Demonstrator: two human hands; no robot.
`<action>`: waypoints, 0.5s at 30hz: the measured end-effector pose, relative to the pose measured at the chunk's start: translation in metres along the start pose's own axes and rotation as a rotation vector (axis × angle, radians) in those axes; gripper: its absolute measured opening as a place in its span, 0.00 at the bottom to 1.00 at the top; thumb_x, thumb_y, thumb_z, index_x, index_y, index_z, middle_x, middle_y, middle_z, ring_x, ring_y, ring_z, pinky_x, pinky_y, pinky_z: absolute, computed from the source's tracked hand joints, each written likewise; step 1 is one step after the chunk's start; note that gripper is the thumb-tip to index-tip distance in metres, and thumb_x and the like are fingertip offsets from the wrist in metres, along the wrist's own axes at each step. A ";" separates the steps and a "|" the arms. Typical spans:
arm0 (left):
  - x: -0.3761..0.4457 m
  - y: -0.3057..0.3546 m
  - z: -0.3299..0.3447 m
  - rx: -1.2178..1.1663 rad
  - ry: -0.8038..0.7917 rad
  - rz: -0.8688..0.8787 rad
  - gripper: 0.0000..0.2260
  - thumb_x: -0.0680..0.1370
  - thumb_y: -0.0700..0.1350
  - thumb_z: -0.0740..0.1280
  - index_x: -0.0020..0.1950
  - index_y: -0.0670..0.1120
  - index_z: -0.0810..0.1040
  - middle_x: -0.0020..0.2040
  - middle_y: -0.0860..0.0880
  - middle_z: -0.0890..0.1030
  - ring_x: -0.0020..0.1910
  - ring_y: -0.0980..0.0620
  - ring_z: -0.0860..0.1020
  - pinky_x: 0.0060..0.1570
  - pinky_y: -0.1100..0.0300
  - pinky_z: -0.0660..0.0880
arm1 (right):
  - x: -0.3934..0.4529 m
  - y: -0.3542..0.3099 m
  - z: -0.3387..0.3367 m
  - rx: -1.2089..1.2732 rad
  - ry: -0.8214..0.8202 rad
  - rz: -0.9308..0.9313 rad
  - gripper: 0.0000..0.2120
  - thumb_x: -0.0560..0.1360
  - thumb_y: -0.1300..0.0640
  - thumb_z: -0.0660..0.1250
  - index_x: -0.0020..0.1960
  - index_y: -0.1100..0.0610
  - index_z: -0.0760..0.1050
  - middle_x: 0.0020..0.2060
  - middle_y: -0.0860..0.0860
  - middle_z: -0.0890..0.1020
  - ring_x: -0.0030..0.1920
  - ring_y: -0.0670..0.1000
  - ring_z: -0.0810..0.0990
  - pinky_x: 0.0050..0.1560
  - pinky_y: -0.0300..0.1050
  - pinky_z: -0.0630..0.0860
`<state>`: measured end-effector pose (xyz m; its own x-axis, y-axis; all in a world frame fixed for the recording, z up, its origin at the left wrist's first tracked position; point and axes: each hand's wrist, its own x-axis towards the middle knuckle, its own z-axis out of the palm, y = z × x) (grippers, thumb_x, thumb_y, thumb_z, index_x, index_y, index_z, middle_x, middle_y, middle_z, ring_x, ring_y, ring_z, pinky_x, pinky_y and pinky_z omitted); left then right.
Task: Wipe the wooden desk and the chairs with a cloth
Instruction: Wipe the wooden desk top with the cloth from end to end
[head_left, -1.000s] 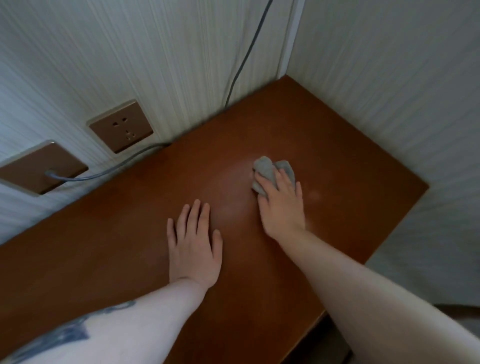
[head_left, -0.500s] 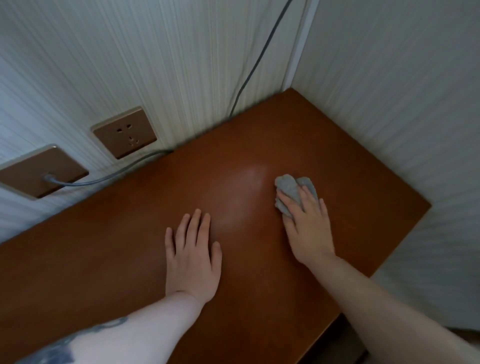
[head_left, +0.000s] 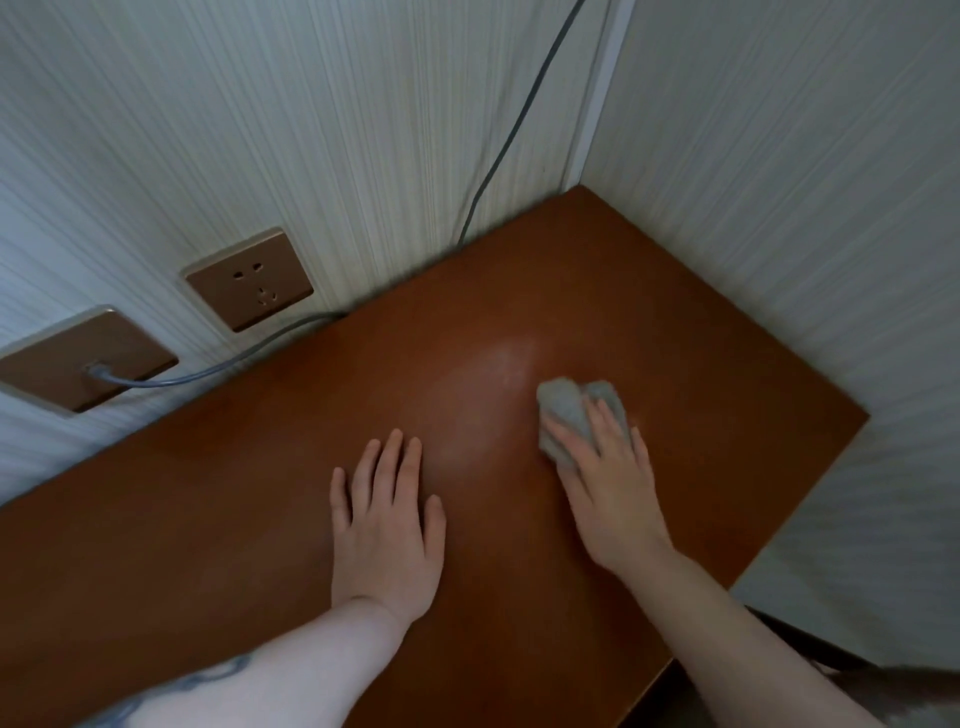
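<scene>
Desk-wiping step: right hand, fingers together, presses grey cloth on wooden desk; left hand flat, fingers close together. Next: sweep toward unwiped corner.

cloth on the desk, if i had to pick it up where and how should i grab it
Probably pinch the far bunched end of the cloth, coming from above. It lies crumpled on the desk, and that raised fold is the part not covered by the right hand pressing it.
</scene>
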<state>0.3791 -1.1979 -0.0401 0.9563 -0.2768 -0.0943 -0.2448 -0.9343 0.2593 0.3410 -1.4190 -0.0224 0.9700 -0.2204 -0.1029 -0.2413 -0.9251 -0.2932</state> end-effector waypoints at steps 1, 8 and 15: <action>0.001 0.000 0.000 0.000 0.009 0.003 0.28 0.79 0.57 0.43 0.78 0.51 0.59 0.78 0.51 0.58 0.78 0.51 0.51 0.75 0.45 0.46 | 0.016 -0.014 0.003 0.008 0.037 0.132 0.24 0.83 0.51 0.49 0.78 0.40 0.53 0.79 0.50 0.48 0.78 0.49 0.41 0.76 0.50 0.36; 0.000 0.000 -0.003 -0.085 0.036 0.019 0.28 0.79 0.57 0.43 0.78 0.49 0.58 0.78 0.51 0.59 0.77 0.52 0.51 0.75 0.47 0.44 | -0.036 -0.075 0.033 -0.033 -0.060 -0.268 0.25 0.81 0.49 0.47 0.78 0.42 0.55 0.78 0.50 0.55 0.78 0.51 0.48 0.75 0.55 0.45; -0.003 -0.014 -0.013 -0.270 0.187 -0.069 0.26 0.78 0.41 0.63 0.75 0.46 0.63 0.75 0.49 0.66 0.76 0.52 0.56 0.76 0.47 0.45 | -0.037 -0.002 0.002 -0.060 -0.150 -0.287 0.24 0.81 0.44 0.45 0.76 0.34 0.52 0.78 0.42 0.47 0.78 0.44 0.43 0.75 0.49 0.37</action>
<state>0.3822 -1.1810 -0.0313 0.9880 -0.1460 0.0507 -0.1514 -0.8490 0.5062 0.3056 -1.4087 -0.0201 0.9818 0.0955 -0.1642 0.0475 -0.9604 -0.2747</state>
